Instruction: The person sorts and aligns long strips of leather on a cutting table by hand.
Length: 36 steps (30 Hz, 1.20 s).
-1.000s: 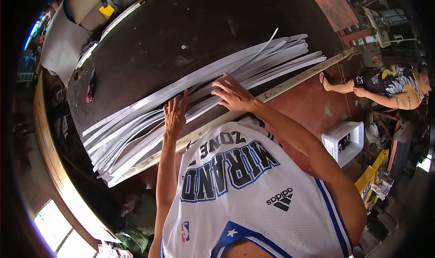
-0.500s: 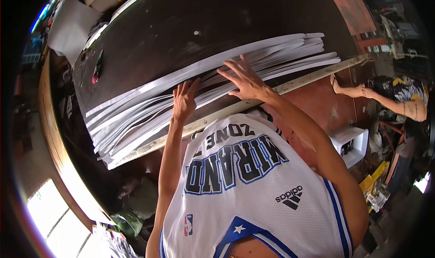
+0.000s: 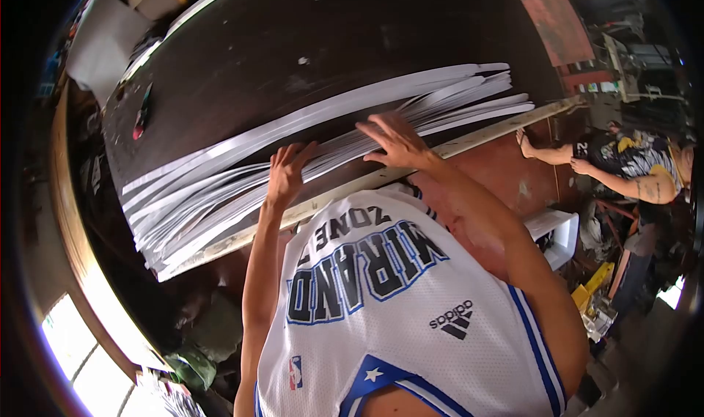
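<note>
Two bare hands over one bundle of thin white strips (image 3: 176,219), too many and too overlapped to count. Lying lengthwise on one dark counter (image 3: 352,43), long axis running from 8 o'clock to 2 o'clock, ends fanned apart. Left hand (image 3: 287,169) just left of center, fingers bent over the strips toward 2 o'clock; cannot tell if gripping. Right hand (image 3: 396,140) toward 1 o'clock, loosely open, fingers spread at the strips. One small red-ended tool (image 3: 142,115) at 10 o'clock; one other person (image 3: 638,160) at 3 o'clock.
</note>
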Each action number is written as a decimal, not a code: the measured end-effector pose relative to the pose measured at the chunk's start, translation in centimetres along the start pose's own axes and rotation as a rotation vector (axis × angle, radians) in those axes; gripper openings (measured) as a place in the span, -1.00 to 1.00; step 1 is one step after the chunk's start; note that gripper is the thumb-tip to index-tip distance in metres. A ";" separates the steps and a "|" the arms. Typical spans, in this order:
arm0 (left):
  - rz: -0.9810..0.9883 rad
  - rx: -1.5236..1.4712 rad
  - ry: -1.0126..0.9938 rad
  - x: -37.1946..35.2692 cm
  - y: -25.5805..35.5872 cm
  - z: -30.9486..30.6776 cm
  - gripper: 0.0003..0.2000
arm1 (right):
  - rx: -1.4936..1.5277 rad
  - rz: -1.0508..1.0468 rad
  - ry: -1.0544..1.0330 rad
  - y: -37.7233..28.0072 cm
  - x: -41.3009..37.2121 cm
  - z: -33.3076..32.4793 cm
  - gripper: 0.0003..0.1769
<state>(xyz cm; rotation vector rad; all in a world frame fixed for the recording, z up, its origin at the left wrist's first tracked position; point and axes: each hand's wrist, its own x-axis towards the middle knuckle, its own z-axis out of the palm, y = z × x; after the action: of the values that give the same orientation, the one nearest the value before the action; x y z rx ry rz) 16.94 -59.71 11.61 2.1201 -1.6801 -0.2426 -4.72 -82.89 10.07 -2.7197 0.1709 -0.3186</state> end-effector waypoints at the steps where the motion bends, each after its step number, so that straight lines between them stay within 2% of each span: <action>1: -0.002 -0.024 0.010 -0.1 -0.1 0.0 -0.40 | 0.017 -0.012 -0.007 0.1 -0.2 -0.3 -0.19; 4: 0.033 -0.003 0.033 -0.4 -0.1 0.2 -0.40 | -0.038 -0.031 0.005 2.1 -1.2 -2.7 -0.19; 7: 0.049 -0.008 0.037 -0.1 0.2 0.3 -0.40 | -0.159 0.121 0.000 5.7 -3.5 -5.5 -0.22; 8: 0.045 -0.002 0.035 -0.1 0.5 0.1 -0.40 | -0.155 0.104 0.004 6.8 -4.0 -5.9 -0.23; 11: 0.042 -0.050 0.049 -0.4 0.2 -0.2 -0.42 | -0.149 0.086 -0.023 7.7 -5.1 -5.0 -0.23; 13: 0.021 -0.033 0.040 -0.5 0.5 -0.6 -0.45 | -0.192 0.005 0.070 8.1 -5.9 -4.5 -0.24; 17: 0.022 -0.033 0.065 -0.7 0.6 -0.4 -0.48 | -0.234 0.081 0.096 8.7 -7.0 -4.4 -0.23; 18: 0.022 -0.020 0.080 -1.3 0.2 -0.6 -0.47 | -0.289 0.046 0.113 8.0 -6.9 -4.4 -0.14; 21: 0.054 -0.001 0.106 -1.3 0.1 -1.0 -0.39 | -0.344 0.020 0.119 7.9 -6.5 -5.5 -0.03; 23: 0.069 0.136 -0.001 -1.6 0.0 -1.6 -0.30 | -0.329 0.028 0.119 8.0 -6.4 -5.3 0.03; 24: 0.067 0.117 -0.017 -1.6 0.0 -1.8 -0.23 | -0.272 0.033 0.098 8.1 -6.2 -5.2 0.03; 27: 0.080 0.146 0.013 -1.9 -0.4 -1.9 -0.23 | -0.237 0.020 0.112 8.0 -6.1 -5.4 -0.06; 29: 0.094 0.154 0.038 -2.2 -0.7 -1.6 -0.23 | -0.217 0.001 0.005 8.5 -6.3 -5.2 -0.17; 30: 0.089 0.135 0.043 -2.4 -0.8 -1.5 -0.23 | -0.192 -0.040 0.105 8.4 -6.2 -4.9 -0.24; 31: 0.083 0.117 0.048 -2.6 -0.9 -1.4 -0.24 | -0.149 0.034 0.025 8.3 -6.5 -4.8 -0.21; 32: 0.073 0.102 0.061 -2.3 -0.3 -1.8 -0.26 | -0.179 0.042 0.042 7.3 -6.3 -5.5 -0.17; 33: -0.011 0.143 -0.033 -2.7 -0.4 -1.6 -0.26 | -0.219 0.044 0.064 6.8 -6.0 -6.1 -0.12; 34: 0.015 0.134 0.004 -2.8 -0.7 -1.4 -0.29 | -0.120 0.083 0.005 7.2 -6.1 -5.6 -0.04; 36: 0.050 0.121 0.048 -1.6 -0.3 -0.9 -0.32 | -0.110 0.030 0.055 8.1 -5.9 -5.4 0.00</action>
<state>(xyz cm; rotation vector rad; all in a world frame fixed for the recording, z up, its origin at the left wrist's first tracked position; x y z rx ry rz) 17.15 -57.90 12.06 2.1488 -1.7570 -0.0759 -12.34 -91.30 10.52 -2.8156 0.2513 -0.3859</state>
